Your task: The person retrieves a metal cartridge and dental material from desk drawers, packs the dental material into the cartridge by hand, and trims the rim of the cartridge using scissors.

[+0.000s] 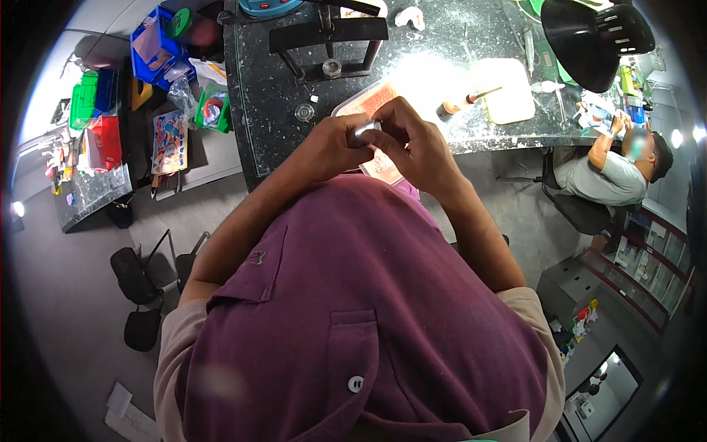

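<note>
Left hand [331, 151] and right hand [412, 144] close their fingers on a small silvery piece [367, 131], likely light, stiff and slick, best pinched at its left and right sides.

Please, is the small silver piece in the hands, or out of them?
In: the silver piece shows held between the left hand and right hand.

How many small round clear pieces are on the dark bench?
2. One clear piece is at the foot of the black stand; the second piece is nearer the left hand. Others may be hidden behind the right hand or glare.
</note>
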Demonstrator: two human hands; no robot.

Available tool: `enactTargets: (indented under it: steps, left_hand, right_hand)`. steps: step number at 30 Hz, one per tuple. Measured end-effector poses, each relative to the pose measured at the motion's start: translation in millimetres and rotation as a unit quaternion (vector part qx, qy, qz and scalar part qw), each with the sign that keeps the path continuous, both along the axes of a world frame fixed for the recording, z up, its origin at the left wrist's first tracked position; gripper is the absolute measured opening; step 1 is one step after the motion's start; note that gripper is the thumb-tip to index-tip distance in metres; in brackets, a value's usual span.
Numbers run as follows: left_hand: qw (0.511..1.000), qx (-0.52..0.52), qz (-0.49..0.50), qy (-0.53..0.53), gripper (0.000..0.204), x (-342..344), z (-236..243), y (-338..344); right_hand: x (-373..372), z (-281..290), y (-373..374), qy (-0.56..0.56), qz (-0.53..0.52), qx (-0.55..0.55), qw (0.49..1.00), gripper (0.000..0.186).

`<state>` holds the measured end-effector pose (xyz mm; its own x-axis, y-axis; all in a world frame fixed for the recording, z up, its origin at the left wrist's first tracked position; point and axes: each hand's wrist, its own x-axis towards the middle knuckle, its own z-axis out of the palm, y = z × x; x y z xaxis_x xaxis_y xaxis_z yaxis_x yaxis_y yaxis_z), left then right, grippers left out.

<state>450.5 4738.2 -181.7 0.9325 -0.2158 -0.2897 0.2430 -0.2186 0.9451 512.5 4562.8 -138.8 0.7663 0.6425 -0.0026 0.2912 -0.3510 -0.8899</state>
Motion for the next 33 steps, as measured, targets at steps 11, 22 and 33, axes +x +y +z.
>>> enactTargets:
  steps: [11,22,33]
  left_hand:
    - [0.971,0.134,0.109,-0.167,0.013,5.1,11.4,-1.6]
    - [0.942,0.138,0.002,-0.307,0.024,4.7,25.9,-4.0]
    - [0.925,0.212,0.034,-0.312,0.027,5.0,23.2,4.0]
  right_hand:
    - [2.1,-22.2,-2.7,0.421,-0.034,0.174,0.890,0.024]
    - [-18.2,-44.4,13.4,0.473,0.015,0.342,0.812,0.041]
    - [-16.8,-43.7,10.7,0.534,-0.049,0.325,0.779,0.027]
